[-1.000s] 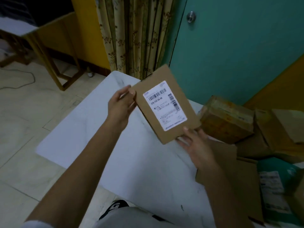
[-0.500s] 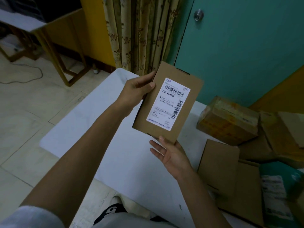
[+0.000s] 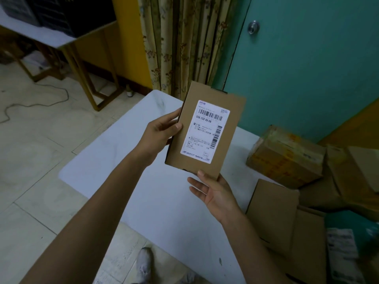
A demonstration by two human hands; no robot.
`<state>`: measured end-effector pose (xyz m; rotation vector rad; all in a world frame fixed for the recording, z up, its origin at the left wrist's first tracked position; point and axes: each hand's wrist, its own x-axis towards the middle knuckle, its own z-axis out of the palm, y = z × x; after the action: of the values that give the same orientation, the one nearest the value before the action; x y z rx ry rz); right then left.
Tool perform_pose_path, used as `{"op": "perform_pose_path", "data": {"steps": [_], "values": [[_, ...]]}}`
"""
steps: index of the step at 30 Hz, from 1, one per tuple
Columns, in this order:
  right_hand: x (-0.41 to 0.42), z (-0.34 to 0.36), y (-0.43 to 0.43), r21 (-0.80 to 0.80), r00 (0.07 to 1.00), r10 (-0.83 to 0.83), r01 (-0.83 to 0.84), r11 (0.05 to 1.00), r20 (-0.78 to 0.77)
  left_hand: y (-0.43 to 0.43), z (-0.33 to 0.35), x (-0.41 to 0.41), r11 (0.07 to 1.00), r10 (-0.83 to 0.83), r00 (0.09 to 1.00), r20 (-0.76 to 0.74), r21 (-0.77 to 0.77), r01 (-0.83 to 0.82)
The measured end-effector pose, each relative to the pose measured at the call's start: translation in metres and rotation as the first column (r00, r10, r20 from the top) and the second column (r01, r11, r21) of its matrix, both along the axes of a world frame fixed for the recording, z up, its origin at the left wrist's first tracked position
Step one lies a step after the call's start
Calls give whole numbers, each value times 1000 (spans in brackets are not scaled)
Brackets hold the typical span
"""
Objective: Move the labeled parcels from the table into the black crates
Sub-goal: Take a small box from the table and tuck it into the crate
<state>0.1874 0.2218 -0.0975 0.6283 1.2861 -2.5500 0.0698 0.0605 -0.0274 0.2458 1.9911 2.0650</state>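
Note:
A flat brown cardboard parcel (image 3: 231, 111) with a white barcode label (image 3: 205, 131) facing me is held upright above the white table (image 3: 127, 165). My left hand (image 3: 162, 132) grips its left edge, thumb on the front. My right hand (image 3: 213, 191) is under the parcel's bottom corner, palm up, fingers spread, thumb touching the lower edge. More parcels lie at the table's right: a taped brown box (image 3: 287, 156), flat cardboard mailers (image 3: 272, 214) and a teal bag (image 3: 352, 240) with a label. A black crate (image 3: 67, 15) stands on a side table at the top left.
A wooden-legged side table (image 3: 61, 41) stands at the far left over a tiled floor with a cable (image 3: 51, 99). A patterned curtain (image 3: 184, 42) and a teal door (image 3: 307, 64) rise behind the white table. My shoe (image 3: 144, 263) shows below the table edge.
The parcel has turned from tilted to nearly upright and risen slightly. My right hand slid from gripping its lower corner to resting open beneath it; the left hand keeps its hold.

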Motion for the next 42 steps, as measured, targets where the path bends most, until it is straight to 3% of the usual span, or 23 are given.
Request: {"op": "perform_pose_path", "data": {"steps": [9, 21, 27, 32, 37, 42], "values": [[-27, 11, -97, 102, 984, 178, -175, 979, -16, -122, 2, 4, 987, 159, 987, 3, 39, -159], [-83, 11, -410, 140, 905, 418, -405, 904, -77, -452, 4, 12, 883, 462, 887, -23, 106, -457], [-129, 23, -518, 343, 852, 472, -383, 857, -228, -562, -1, 2, 795, 599, 801, 14, 109, -596], [-191, 29, -585, 311, 823, 484, -396, 864, -297, -628, -8, -38, 739, 670, 742, 12, 87, -668], [-270, 16, -652, 157, 860, 389, -356, 921, -329, -682, -12, -111, 798, 602, 794, -80, 28, -602], [-372, 27, -723, 139, 858, 353, -325, 936, -374, -741, -6, -209, 763, 645, 760, -77, 21, -646]]}}
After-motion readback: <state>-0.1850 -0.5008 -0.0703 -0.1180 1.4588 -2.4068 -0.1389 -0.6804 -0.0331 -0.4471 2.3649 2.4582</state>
